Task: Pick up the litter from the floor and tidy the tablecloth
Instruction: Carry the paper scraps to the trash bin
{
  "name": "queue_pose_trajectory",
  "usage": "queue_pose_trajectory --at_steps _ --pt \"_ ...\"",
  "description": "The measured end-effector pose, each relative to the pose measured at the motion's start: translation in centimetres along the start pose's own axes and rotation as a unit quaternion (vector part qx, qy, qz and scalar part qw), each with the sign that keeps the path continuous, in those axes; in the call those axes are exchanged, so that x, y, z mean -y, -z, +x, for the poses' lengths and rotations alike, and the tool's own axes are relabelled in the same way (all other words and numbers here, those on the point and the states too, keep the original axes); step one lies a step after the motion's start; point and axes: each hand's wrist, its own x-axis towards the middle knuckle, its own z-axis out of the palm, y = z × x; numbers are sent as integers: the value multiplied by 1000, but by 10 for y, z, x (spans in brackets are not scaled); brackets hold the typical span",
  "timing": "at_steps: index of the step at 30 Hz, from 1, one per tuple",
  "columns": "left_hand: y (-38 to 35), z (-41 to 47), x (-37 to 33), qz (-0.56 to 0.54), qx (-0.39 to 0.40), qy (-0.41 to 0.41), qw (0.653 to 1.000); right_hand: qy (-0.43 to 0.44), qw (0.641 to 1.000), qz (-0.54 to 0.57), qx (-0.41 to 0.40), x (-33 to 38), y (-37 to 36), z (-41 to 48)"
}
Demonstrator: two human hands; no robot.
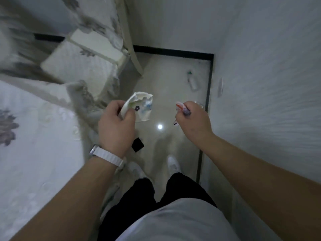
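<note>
While we stand in the narrow strip between tabletop and wall, the flowered tablecloth (34,127) lies at our far left. Its edge hangs rumpled toward the floor (161,75), and a cushioned chair (81,65) stands beyond it. Our left hand (116,126) is curled round a crushed paper cup (140,108). A small black square (138,145) lies on the floor beneath that wrist, near our feet. Our right hand (192,120) is closed, pinching a few scraps of wrapper (181,106). The clear plastic bottle (192,81) lies on the floor ahead of both hands, close to the wall (260,84). Its long axis points roughly away from us, green cap at the far end. We judge the right hand nearer to it, though both hands are already full.
</note>
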Motion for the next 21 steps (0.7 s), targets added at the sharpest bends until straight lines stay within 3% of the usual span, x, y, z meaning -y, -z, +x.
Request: queue_pose_trajectory --at_steps 3,11,17,21 --pt "38 -12 3 -23 -24 20 999 16 999 31 20 37 -4 4" --pt "137 -38 44 -72 -156 78 982 161 977 16 142 148 -42 -37" --pt "212 -109 108 -113 -255 131 951 284 933 -16 222 208 -96 -119" --pt "265 -180 159 -127 -304 167 929 320 909 -22 267 235 -135 -200"
